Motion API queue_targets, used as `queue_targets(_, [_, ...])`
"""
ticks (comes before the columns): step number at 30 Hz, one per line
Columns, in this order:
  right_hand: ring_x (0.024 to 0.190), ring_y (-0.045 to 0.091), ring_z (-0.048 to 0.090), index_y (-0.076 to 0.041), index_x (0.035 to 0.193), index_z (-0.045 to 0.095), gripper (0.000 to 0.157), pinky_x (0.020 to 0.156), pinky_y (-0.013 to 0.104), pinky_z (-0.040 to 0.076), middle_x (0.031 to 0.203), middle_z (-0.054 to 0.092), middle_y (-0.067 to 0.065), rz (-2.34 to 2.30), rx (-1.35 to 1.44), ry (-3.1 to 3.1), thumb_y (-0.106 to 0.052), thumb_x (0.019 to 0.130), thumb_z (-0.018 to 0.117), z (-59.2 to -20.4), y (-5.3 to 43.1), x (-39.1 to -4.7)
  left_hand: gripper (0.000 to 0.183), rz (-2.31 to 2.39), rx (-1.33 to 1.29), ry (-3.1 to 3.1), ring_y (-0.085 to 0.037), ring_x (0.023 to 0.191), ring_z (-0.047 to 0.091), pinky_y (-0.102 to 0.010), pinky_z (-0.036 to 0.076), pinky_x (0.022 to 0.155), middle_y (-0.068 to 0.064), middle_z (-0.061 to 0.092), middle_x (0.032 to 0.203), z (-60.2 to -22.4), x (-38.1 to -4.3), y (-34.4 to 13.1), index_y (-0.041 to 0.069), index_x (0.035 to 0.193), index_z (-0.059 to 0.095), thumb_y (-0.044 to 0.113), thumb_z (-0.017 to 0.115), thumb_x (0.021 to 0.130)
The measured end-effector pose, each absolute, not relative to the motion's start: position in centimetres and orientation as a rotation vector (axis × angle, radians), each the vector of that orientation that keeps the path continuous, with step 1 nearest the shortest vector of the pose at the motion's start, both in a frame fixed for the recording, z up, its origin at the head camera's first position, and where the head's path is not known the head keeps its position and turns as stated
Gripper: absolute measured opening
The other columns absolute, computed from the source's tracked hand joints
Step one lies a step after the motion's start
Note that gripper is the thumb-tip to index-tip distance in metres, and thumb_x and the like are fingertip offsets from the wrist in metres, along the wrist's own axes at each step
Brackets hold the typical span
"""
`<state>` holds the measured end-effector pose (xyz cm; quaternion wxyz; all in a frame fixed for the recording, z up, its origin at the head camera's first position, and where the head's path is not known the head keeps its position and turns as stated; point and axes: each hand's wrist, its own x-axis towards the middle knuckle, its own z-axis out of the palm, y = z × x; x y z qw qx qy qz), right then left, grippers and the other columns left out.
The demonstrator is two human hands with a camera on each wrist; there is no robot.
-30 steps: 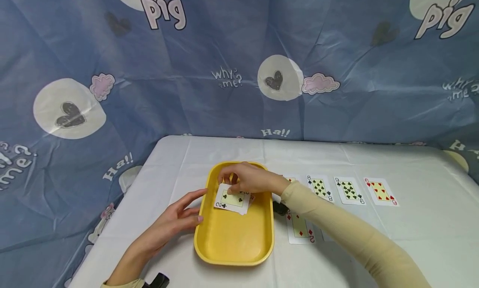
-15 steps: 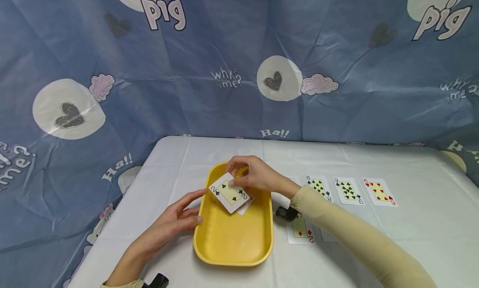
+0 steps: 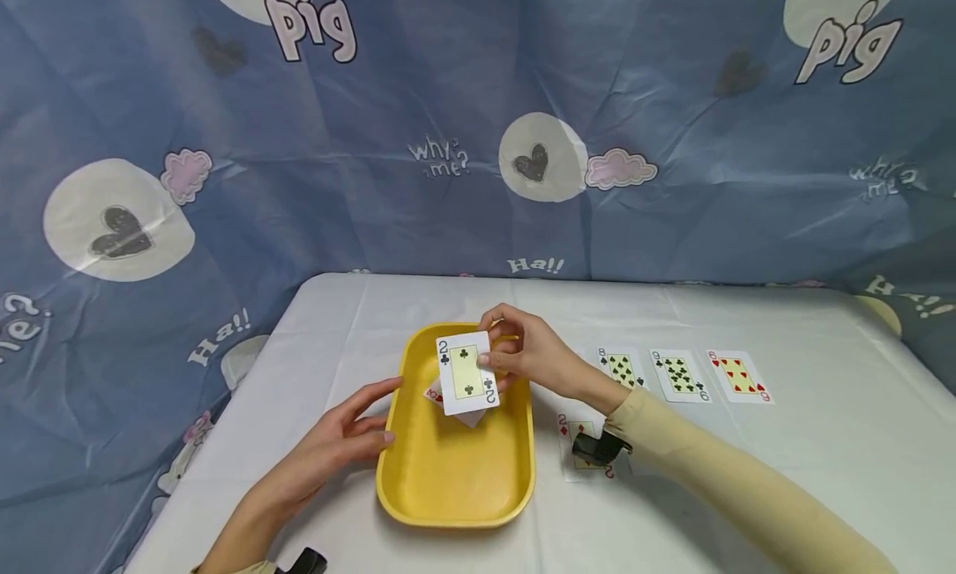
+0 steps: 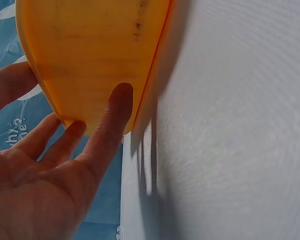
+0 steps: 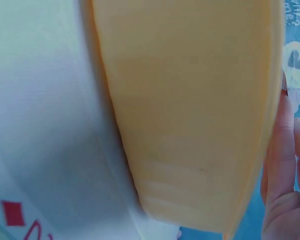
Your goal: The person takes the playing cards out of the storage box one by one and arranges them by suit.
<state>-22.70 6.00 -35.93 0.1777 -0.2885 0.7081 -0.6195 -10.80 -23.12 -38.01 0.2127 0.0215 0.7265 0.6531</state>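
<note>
My right hand (image 3: pixel 534 354) pinches a two of clubs playing card (image 3: pixel 465 375) between thumb and fingers, face up above the far part of a yellow tray (image 3: pixel 456 503). Under that card, at least one more playing card (image 3: pixel 472 418) lies on the tray floor, mostly covered; a red mark shows at its left corner. With fingers extended, my left hand (image 3: pixel 329 445) touches the tray's left side. The left wrist view shows its thumb (image 4: pixel 121 97) against the tray's outer wall. In the right wrist view the tray wall (image 5: pixel 190 125) hides the held card almost completely.
Face up on the white table (image 3: pixel 807 474), right of the tray, lie a black-suited eight (image 3: pixel 621 367), a nine of clubs (image 3: pixel 680 375) and a six of hearts (image 3: pixel 739 376). Nearer is a two of diamonds (image 3: pixel 571 466), partly behind the right wrist camera (image 3: pixel 597 448). A patterned blue cloth (image 3: pixel 448 226) hangs behind.
My right hand has lifted the two of clubs from the cards in the tray, turned it more upright and moved slightly right. The left hand stays at the tray's side.
</note>
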Motion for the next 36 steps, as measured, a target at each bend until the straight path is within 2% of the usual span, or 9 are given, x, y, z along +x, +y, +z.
queue_targets(4, [0.080, 0.029, 0.068, -0.004, 0.127, 0.053, 0.043, 0.060, 0.046, 0.058, 0.105, 0.060, 0.018, -1.762, -0.821, 1.979, -0.001, 0.089, 0.071, -35.7, 7.0, -22.2, 0.066, 1.814, 0.055, 2.032, -0.031, 0.117, 0.059, -0.042, 0.052, 0.092, -0.020, 0.050, 0.141, -37.9, -10.8, -23.2, 0.022, 0.153, 0.033, 0.019, 0.066, 0.095])
queue_targets(7, [0.082, 0.030, 0.068, -0.008, 0.130, 0.055, 0.042, 0.061, 0.047, 0.058, 0.104, 0.057, 0.019, -1.770, -0.825, 1.998, -0.004, 0.091, 0.070, -35.5, 7.8, -21.9, 0.067, 1.820, 0.059, 2.043, -0.031, 0.117, 0.059, -0.042, 0.052, 0.091, -0.021, 0.047, 0.144, -37.8, -10.7, -23.3, 0.021, 0.153, 0.033, 0.019, 0.067, 0.094])
queue_targets(11, [0.084, 0.032, 0.068, -0.013, 0.128, 0.058, 0.039, 0.062, 0.049, 0.058, 0.103, 0.055, 0.021, -1.799, -0.776, 2.007, -0.004, 0.091, 0.070, -35.5, 8.7, -21.5, 0.067, 1.834, 0.078, 2.035, -0.033, 0.117, 0.058, -0.042, 0.053, 0.090, -0.022, 0.045, 0.145, -37.8, -10.7, -23.5, 0.020, 0.154, 0.032, 0.017, 0.065, 0.096])
queue_targets(17, [0.082, 0.031, 0.067, -0.014, 0.124, 0.059, 0.037, 0.062, 0.051, 0.058, 0.100, 0.055, 0.021, -1.826, -0.689, 2.054, -0.003, 0.091, 0.070, -35.9, 10.6, -20.7, 0.067, 1.842, 0.088, 2.018, -0.032, 0.118, 0.058, -0.042, 0.053, 0.090, -0.022, 0.049, 0.141, -37.9, -10.6, -23.6, 0.020, 0.154, 0.030, 0.018, 0.064, 0.096])
queue_targets(22, [0.079, 0.028, 0.065, -0.013, 0.124, 0.058, 0.036, 0.059, 0.051, 0.057, 0.100, 0.053, 0.021, -1.845, -0.642, 2.099, -0.004, 0.092, 0.068, -36.1, 12.9, -20.2, 0.068, 1.839, 0.082, 2.020, -0.032, 0.117, 0.058, -0.041, 0.053, 0.089, -0.022, 0.052, 0.138, -37.9, -10.6, -23.5, 0.019, 0.154, 0.029, 0.018, 0.064, 0.096])
queue_targets(27, [0.076, 0.027, 0.062, -0.012, 0.126, 0.055, 0.034, 0.060, 0.049, 0.057, 0.113, 0.056, 0.020, -1.827, -0.597, 2.151, -0.007, 0.094, 0.066, -36.2, 15.5, -19.7, 0.068, 1.832, 0.080, 2.020, -0.032, 0.117, 0.059, -0.041, 0.053, 0.089, -0.022, 0.052, 0.139, -37.9, -10.6, -23.4, 0.019, 0.154, 0.030, 0.018, 0.065, 0.096])
queue_targets(29, [0.079, 0.027, 0.063, -0.010, 0.126, 0.054, 0.034, 0.061, 0.049, 0.057, 0.119, 0.057, 0.019, -1.805, -0.582, 2.174, -0.008, 0.095, 0.065, -36.3, 16.6, -19.5, 0.068, 1.833, 0.086, 2.011, -0.032, 0.117, 0.058, -0.042, 0.053, 0.090, -0.022, 0.052, 0.139, -37.9, -10.7, -23.3, 0.019, 0.154, 0.030, 0.018, 0.065, 0.096])
queue_targets(36, [0.086, 0.028, 0.066, -0.004, 0.128, 0.050, 0.036, 0.059, 0.046, 0.057, 0.120, 0.056, 0.021, -1.775, -0.559, 2.223, -0.006, 0.095, 0.065, -36.5, 20.6, -19.2, 0.068, 1.828, 0.091, 1.994, -0.032, 0.117, 0.058, -0.042, 0.052, 0.091, -0.022, 0.053, 0.138, -38.0, -10.8, -23.1, 0.020, 0.154, 0.029, 0.018, 0.065, 0.096])
